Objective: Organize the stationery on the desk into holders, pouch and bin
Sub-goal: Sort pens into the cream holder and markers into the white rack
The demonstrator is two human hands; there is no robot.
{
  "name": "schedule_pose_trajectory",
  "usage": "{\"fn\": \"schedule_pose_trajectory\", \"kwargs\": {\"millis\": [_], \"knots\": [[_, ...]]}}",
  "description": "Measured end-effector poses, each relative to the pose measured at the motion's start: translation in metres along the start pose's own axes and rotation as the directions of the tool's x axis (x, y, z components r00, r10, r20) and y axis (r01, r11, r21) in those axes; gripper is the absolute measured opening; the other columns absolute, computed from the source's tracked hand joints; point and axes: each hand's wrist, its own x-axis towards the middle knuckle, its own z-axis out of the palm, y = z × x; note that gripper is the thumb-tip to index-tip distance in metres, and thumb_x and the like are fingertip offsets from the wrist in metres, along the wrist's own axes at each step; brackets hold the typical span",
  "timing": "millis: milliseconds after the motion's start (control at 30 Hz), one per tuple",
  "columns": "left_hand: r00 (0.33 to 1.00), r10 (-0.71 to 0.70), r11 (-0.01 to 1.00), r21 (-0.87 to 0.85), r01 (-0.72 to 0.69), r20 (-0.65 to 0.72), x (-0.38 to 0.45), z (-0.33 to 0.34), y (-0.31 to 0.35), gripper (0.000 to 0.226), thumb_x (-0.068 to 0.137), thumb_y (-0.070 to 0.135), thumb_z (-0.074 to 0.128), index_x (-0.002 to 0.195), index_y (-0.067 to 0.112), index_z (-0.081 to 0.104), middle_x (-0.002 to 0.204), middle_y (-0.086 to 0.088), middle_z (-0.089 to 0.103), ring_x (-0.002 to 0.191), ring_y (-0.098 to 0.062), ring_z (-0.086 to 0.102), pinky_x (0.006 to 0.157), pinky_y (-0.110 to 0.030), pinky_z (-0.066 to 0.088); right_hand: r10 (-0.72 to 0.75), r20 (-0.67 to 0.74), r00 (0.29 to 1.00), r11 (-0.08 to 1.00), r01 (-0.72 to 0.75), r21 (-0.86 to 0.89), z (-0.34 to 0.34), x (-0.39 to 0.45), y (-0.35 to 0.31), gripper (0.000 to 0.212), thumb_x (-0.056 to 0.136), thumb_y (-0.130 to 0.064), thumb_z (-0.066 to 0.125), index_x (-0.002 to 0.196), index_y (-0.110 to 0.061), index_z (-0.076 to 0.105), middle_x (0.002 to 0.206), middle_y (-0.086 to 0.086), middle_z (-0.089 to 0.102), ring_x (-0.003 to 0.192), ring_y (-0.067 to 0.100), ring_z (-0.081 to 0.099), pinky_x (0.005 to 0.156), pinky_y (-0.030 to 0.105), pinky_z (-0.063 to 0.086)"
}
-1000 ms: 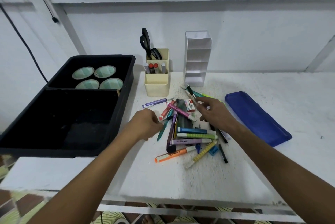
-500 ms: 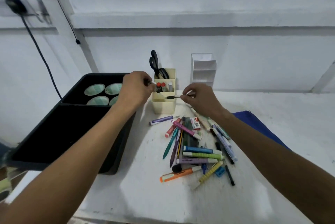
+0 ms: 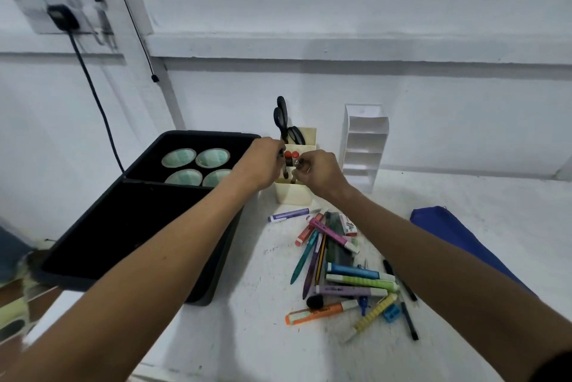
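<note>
Pens (image 3: pixel 284 165) over cream holder (image 3: pixel 294 192)

the cream holder (image 3: pixel 294 192) at frame centre is crowded from above by both hands and by scissors (image 3: pixel 281 117) standing in it. it is flanked closely by the black bin (image 3: pixel 154 227) on the left and the white tiered holder (image 3: pixel 363 146) on the right. the lower centre is blocked by a pen pile (image 3: pixel 343 270); bare desk (image 3: pixel 247 335) is left below it.

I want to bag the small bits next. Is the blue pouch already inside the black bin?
No, the blue pouch lies flat on the desk at the right, well apart from the black bin at the left.
</note>
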Motion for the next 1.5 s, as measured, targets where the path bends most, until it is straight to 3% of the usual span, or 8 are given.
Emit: {"fn": "schedule_pose_trajectory", "kwargs": {"millis": [267, 367, 533, 767, 933, 1200, 1367, 1500], "knots": [[0.999, -0.044, 0.999, -0.019, 0.044, 0.024, -0.004, 0.013, -0.014, 0.015, 0.09, 0.016, 0.058, 0.089, 0.005, 0.068, 0.084, -0.01, 0.068, 0.073, -0.025, 0.06, 0.065, -0.034, 0.048, 0.032, 0.07, 0.997, 0.995, -0.026, -0.092, 0.02, 0.007, 0.007, 0.009, 0.084, -0.005, 0.062, 0.084, 0.0, 0.07, 0.075, 0.009, 0.059, 0.069, 0.02, 0.051, 0.055, 0.019, 0.033], [0.999, -0.036, 0.998, -0.056, 0.038, 0.03, -0.008, 0.019, -0.019, 0.013, 0.09, 0.018, 0.063, 0.096, 0.009, 0.071, 0.09, -0.006, 0.069, 0.079, -0.022, 0.062, 0.069, -0.03, 0.048, 0.032, 0.075, 0.997, 0.997, -0.026, -0.075, 0.024, 0.007, 0.009, 0.012, 0.085, -0.008, 0.063, 0.085, 0.001, 0.071, 0.081, 0.011, 0.065, 0.071, 0.017, 0.049, 0.053, 0.01, 0.031], [0.998, -0.038, 0.997, -0.068, 0.042, 0.052, -0.014, 0.025, -0.022, 0.021, 0.091, 0.021, 0.063, 0.106, 0.008, 0.071, 0.1, -0.009, 0.071, 0.089, -0.023, 0.065, 0.072, -0.025, 0.043, -0.003, 0.09, 0.996, 0.997, 0.009, -0.071, 0.031, 0.005, 0.011, 0.015, 0.083, -0.013, 0.066, 0.093, -0.004, 0.074, 0.091, 0.014, 0.07, 0.091, 0.027, 0.055, 0.075, 0.023, 0.037], [0.995, -0.095, 0.989, -0.114, 0.091, -0.025, -0.025, 0.021, -0.015, 0.033, 0.088, 0.014, 0.062, 0.121, 0.009, 0.063, 0.102, -0.007, 0.068, 0.092, -0.022, 0.063, 0.08, -0.026, 0.047, 0.032, 0.082, 0.996, 0.993, -0.041, 0.113, 0.013, -0.009, 0.01, 0.035, 0.08, -0.003, 0.069, 0.115, -0.001, 0.065, 0.112, 0.014, 0.068, 0.1, 0.022, 0.064, 0.087, 0.021, 0.048], [0.985, -0.078, 0.982, -0.182, 0.049, -0.152, -0.039, 0.02, 0.009, 0.035, 0.087, 0.019, 0.063, 0.121, 0.012, 0.06, 0.096, -0.002, 0.06, 0.08, -0.015, 0.053, 0.074, -0.026, 0.044, 0.097, 0.062, 0.993, 0.992, -0.102, 0.078, -0.023, -0.034, 0.027, 0.035, 0.08, -0.011, 0.07, 0.115, -0.009, 0.066, 0.112, 0.003, 0.07, 0.079, 0.007, 0.064, 0.07, 0.01, 0.045], [0.985, 0.087, 0.972, -0.228, -0.052, 0.146, -0.047, 0.057, 0.062, 0.026, 0.084, 0.027, 0.066, 0.108, 0.018, 0.064, 0.093, 0.002, 0.059, 0.08, -0.013, 0.053, 0.068, -0.024, 0.042, 0.258, 0.063, 0.964, 0.966, -0.259, -0.004, -0.087, -0.1, 0.073, 0.025, 0.081, -0.016, 0.071, 0.105, -0.013, 0.071, 0.096, -0.003, 0.07, 0.074, 0.001, 0.062, 0.07, 0.009, 0.048], [0.883, 0.335, 0.93, -0.264, -0.254, 0.329, -0.049, 0.082, 0.096, 0.021, 0.084, 0.023, 0.066, 0.103, 0.014, 0.069, 0.092, -0.001, 0.065, 0.082, -0.013, 0.057, 0.076, -0.025, 0.047, 0.375, 0.122, 0.919, 0.925, -0.362, -0.119, -0.107, -0.148, 0.099, 0.016, 0.081, -0.02, 0.072, 0.095, -0.012, 0.072, 0.084, -0.001, 0.069, 0.061, -0.003, 0.055, 0.052, 0.004, 0.04], [0.766, 0.45, 0.893, -0.248, -0.376, 0.46, -0.049, 0.106, 0.124, 0.02, 0.089, 0.021, 0.062, 0.105, 0.019, 0.072, 0.102, 0.0, 0.069, 0.083, -0.009, 0.055, 0.079, -0.024, 0.046, 0.483, 0.174, 0.858, 0.869, -0.446, -0.213, -0.11, -0.18, 0.115, 0.018, 0.076, -0.03, 0.076, 0.086, -0.017, 0.071, 0.084, -0.003, 0.069, 0.071, 0.005, 0.059, 0.059, 0.015, 0.044]]}}
